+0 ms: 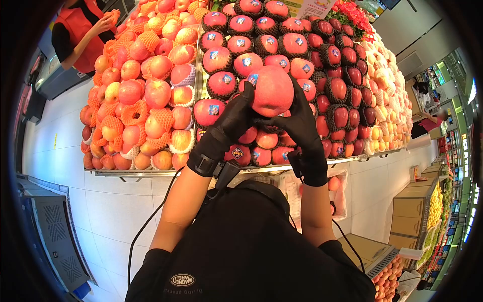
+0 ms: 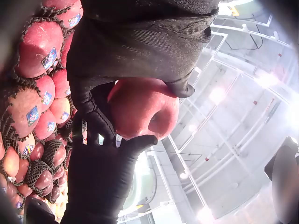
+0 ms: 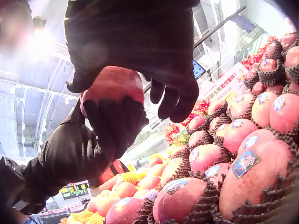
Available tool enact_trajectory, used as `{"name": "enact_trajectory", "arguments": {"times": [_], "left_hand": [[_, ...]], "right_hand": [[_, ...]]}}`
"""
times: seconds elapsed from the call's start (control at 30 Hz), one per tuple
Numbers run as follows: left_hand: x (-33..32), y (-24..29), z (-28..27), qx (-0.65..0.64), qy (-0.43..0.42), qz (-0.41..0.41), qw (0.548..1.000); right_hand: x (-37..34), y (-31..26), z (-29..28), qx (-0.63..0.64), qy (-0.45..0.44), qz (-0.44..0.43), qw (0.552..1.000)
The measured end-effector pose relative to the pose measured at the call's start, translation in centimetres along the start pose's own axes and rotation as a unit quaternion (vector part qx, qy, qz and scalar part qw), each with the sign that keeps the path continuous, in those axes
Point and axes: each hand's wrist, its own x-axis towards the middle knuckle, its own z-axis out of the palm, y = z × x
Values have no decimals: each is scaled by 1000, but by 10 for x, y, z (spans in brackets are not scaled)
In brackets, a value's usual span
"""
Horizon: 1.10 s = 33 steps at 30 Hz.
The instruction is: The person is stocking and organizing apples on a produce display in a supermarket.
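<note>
One large pink-red apple is raised above the fruit display, gripped from both sides by two black-gloved hands. The left hand curls round its left side, where a blue sticker shows near the thumb. On the other side the right hand holds it with thumb and fingers. In the left wrist view the apple shows its stem hollow, between the left hand above and the right hand below. The right wrist view has the apple between both hands, bare of any net.
Beneath the hands lie stickered apples in black nets. Apples in orange nets fill the left side, darker red ones and pale-netted fruit the right. A person in a red vest stands at the upper left.
</note>
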Motion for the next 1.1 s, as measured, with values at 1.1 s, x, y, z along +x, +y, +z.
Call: {"name": "enact_trajectory", "arguments": {"times": [1.1], "left_hand": [[21, -10, -32, -183, -12, 24, 983]], "right_hand": [[28, 0, -21, -113, -63, -38, 991]]}}
